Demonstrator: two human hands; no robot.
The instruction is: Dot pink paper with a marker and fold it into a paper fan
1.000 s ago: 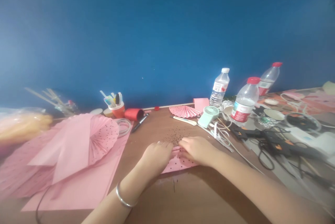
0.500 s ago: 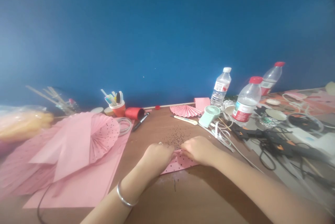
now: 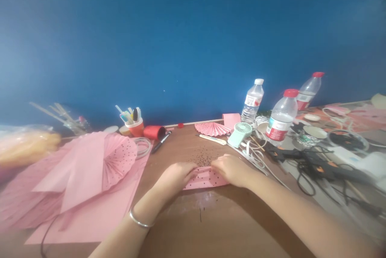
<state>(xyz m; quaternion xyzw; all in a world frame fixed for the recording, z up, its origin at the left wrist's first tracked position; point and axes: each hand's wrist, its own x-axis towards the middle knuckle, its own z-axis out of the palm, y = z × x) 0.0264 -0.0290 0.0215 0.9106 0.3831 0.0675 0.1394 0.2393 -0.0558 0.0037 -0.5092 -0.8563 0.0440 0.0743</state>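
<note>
A strip of pink paper with black dots (image 3: 205, 179) lies across the brown table in front of me, with a fold line along it. My left hand (image 3: 177, 175) grips its far left edge, fingers closed on the paper. At the far right edge my right hand (image 3: 232, 169) pinches the same paper; its fingertips are partly hidden. Small black specks (image 3: 202, 155) are scattered on the table just beyond the paper. A pleated pink dotted fan (image 3: 212, 128) lies farther back, near a craft knife (image 3: 212, 139).
Pink sheets and a large pleated rosette (image 3: 119, 157) lie on the left. Behind them stand a cup of pens (image 3: 135, 126), a red cylinder (image 3: 154, 132) and a black pen (image 3: 162, 141). To the right are a mint handheld fan (image 3: 240, 134), bottles (image 3: 282, 117) and tangled cables (image 3: 313, 169).
My hands have moved apart, the left one leftward, so more of the dotted paper between them shows. The paper's near edge has shifted slightly away from me.
</note>
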